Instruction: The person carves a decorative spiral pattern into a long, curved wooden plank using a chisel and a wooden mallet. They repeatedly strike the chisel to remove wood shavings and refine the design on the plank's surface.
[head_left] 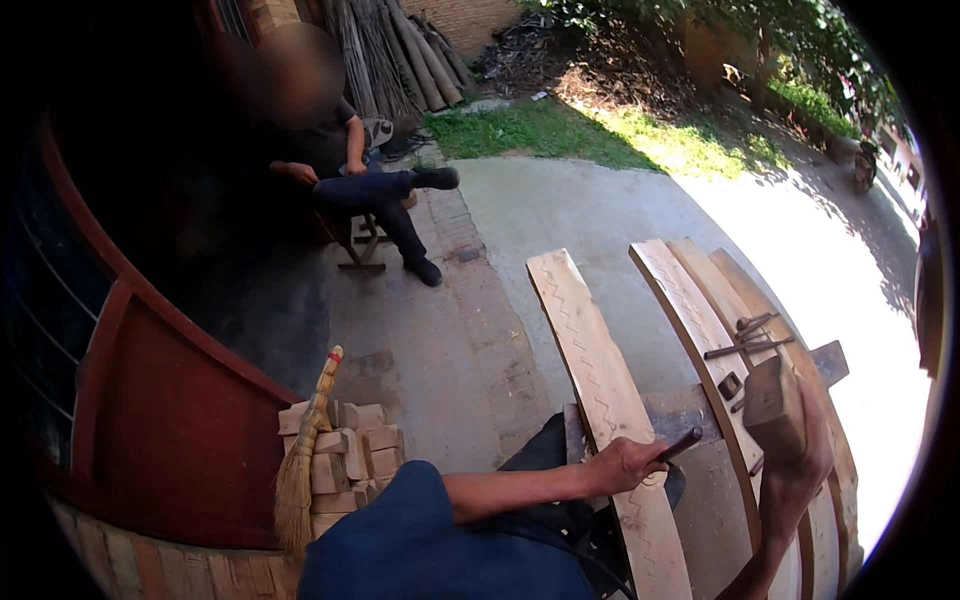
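Note:
A long pale wooden board [585, 345] with a zigzag line marked along it lies before me, reaching away from my lap. Just above its near part, my left hand [622, 466] is wrapped round a dark-handled chisel [682, 443]; the chisel's lower end is hidden by the hand. A few small shavings lie by that hand. Farther right, my right hand [812, 445] is raised and closed on a blocky wooden mallet [773, 408]. The mallet is apart from the chisel. Its handle cannot be made out.
More long boards [680, 290] lie on the right, one with a zigzag line. Several hand tools [745, 345] rest on them. At the left, a straw broom [310, 440] leans on stacked wood blocks [385, 437]. A seated person [350, 185] is beyond, near upright poles [415, 55].

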